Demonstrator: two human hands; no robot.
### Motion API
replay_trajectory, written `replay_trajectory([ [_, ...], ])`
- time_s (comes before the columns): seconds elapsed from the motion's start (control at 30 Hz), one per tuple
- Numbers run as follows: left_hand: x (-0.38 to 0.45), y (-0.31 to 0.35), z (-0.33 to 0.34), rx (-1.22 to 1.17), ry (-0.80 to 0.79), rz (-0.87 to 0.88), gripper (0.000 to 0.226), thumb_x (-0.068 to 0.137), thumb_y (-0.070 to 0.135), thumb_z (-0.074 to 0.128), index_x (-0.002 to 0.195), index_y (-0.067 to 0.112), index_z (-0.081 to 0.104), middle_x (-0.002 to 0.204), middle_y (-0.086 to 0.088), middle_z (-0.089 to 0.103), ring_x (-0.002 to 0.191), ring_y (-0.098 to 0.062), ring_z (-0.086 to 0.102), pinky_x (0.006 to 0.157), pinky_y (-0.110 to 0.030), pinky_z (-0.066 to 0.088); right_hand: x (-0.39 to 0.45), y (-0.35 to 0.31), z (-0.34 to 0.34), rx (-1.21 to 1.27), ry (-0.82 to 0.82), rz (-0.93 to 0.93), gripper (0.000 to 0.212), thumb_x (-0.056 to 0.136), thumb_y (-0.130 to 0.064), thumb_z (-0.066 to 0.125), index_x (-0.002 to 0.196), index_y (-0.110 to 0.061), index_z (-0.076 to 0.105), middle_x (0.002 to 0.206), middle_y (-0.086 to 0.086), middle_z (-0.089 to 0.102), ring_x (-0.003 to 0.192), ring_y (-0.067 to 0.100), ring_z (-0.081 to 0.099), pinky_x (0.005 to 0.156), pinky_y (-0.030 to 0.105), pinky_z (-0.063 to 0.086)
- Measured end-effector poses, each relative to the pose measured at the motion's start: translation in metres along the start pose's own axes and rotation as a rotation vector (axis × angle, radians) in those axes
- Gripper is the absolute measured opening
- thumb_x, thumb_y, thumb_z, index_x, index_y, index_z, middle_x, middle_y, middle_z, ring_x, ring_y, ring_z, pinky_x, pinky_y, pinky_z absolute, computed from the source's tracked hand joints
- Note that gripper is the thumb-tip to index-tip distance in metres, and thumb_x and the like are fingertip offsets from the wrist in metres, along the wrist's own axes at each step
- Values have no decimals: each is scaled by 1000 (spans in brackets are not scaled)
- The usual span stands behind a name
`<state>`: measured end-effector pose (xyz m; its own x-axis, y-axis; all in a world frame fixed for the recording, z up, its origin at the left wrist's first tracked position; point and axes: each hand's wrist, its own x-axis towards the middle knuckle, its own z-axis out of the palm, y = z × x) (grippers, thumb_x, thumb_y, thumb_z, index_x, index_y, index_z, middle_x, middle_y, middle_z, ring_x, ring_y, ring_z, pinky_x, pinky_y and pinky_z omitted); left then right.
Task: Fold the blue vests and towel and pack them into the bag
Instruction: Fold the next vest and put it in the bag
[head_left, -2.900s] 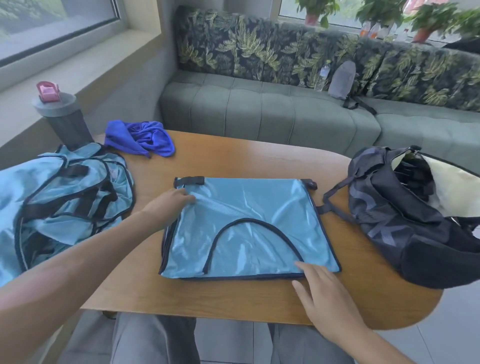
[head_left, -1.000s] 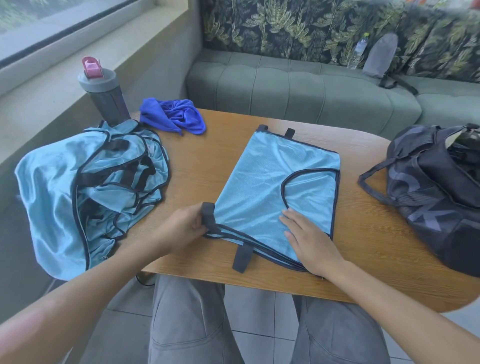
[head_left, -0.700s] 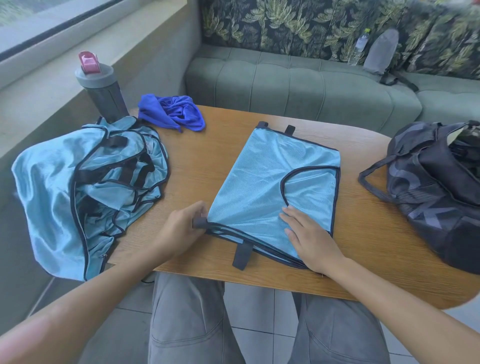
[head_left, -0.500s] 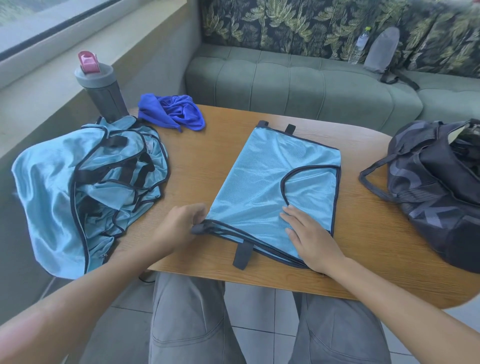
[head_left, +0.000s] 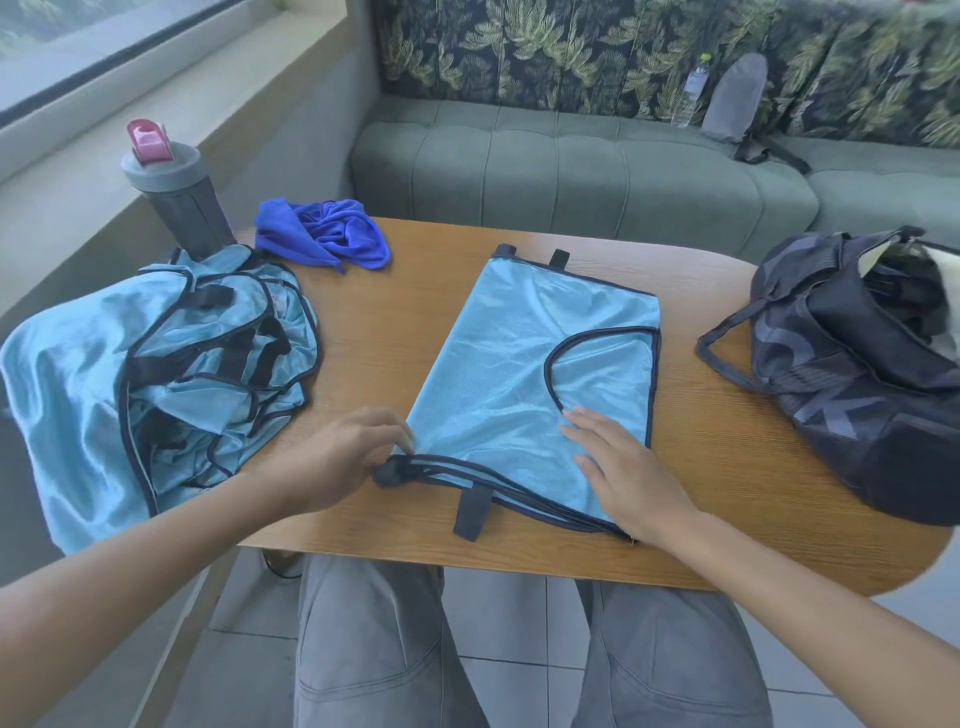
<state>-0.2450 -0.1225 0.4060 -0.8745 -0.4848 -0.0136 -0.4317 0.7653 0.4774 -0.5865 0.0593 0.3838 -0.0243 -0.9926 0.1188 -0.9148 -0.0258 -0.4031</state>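
Head view: half-folded blue vest (head_left: 524, 374) flat mid-bench (head_left: 727, 467). Left hand (head_left: 343, 457) pinching gathered straps at near corner, probably to tuck them; right hand (head_left: 623, 467) spread flat, pinning fabric. Open bag (head_left: 852, 364) waiting far right, well apart.

Left hand (head_left: 340, 457) pinches the folded vest's (head_left: 524, 374) near corner; right hand (head_left: 626, 470) presses flat on it.
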Motion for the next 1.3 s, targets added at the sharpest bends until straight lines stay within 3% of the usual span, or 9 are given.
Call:
replay_trajectory([
  [0.1, -7, -1, 2, 63, 45, 25, 46, 84, -15, 48, 108, 20, 66, 136, 12, 59, 119, -6, 55, 96, 2, 27, -29, 1, -7, -60, 143, -82, 29, 102, -21, 56, 129, -13, 65, 133, -3, 62, 128, 13, 52, 109, 31, 42],
  [0.17, -9, 6, 6, 49, 14, 14, 33, 91, -7, 50, 108, 20, 60, 140, 14, 58, 120, -11, 59, 91, -1, 30, -52, 2, -7, -106, 133, -107, 34, 102, -33, 53, 127, -14, 66, 126, -4, 64, 121, 15, 56, 103, 34, 46],
  [0.23, -14, 13, 12, 36, -51, -33, 30, 95, 3, 50, 119, 22, 52, 145, 20, 51, 125, -10, 56, 92, -3, 31, -72, 6, -4, -154, 37, -72, 52, 102, -52, 45, 138, -17, 59, 138, -6, 59, 130, 13, 51, 111, 30, 39],
  [0.4, -48, 17, 27, 3, -117, 23, 66, 97, 27, 53, 157, 31, 25, 159, 20, 32, 142, 3, 34, 115, -19, 26, -105, 14, 12, -239, -92, -59, 85, 96, -73, 43, 160, -20, 27, 167, -10, 17, 155, 7, 10, 126, 30, 11],
  [0.53, -76, 25, 55, 123, -39, 88, 78, 88, 40, 63, 158, 21, 34, 159, 9, 37, 149, -6, 31, 122, -27, 25, -121, 12, 26, -236, 106, -131, 66, 94, -43, 68, 148, -10, 50, 158, 0, 43, 149, 15, 35, 120, 40, 32],
  [0.67, -84, 46, 85, 319, 220, 170, 46, 86, 3, 44, 129, 6, 62, 127, -7, 62, 113, -30, 60, 94, -41, 53, -132, 5, 34, -270, 298, -203, 48, 76, 2, 83, 123, -4, 70, 132, 6, 66, 122, 25, 62, 107, 43, 45],
  [0.9, -89, 67, 81, 438, 265, 157, 37, 80, -4, 42, 108, 9, 63, 98, -6, 56, 84, -28, 53, 71, -35, 46, -139, 2, 25, -275, 341, -213, 52, 54, 22, 80, 97, -7, 73, 100, 3, 70, 97, 23, 61, 93, 31, 41],
  [1.13, -103, 95, 66, -162, 292, -63, 33, 89, -7, 61, 104, 22, 66, 99, 13, 66, 92, -2, 59, 79, -26, 47, -156, -15, 3, 118, 336, 144, 40, 78, 16, 75, 104, -15, 71, 97, -9, 66, 93, -2, 55, 88, 2, 37],
  [1.3, -89, 117, 44, -596, 370, -178, 29, 102, 11, 56, 126, 25, 65, 120, 7, 71, 114, -15, 64, 100, -38, 51, -149, -35, -22, 379, 430, 290, 28, 93, 0, 66, 103, -26, 65, 86, -13, 71, 78, 8, 63, 64, 10, 43],
])
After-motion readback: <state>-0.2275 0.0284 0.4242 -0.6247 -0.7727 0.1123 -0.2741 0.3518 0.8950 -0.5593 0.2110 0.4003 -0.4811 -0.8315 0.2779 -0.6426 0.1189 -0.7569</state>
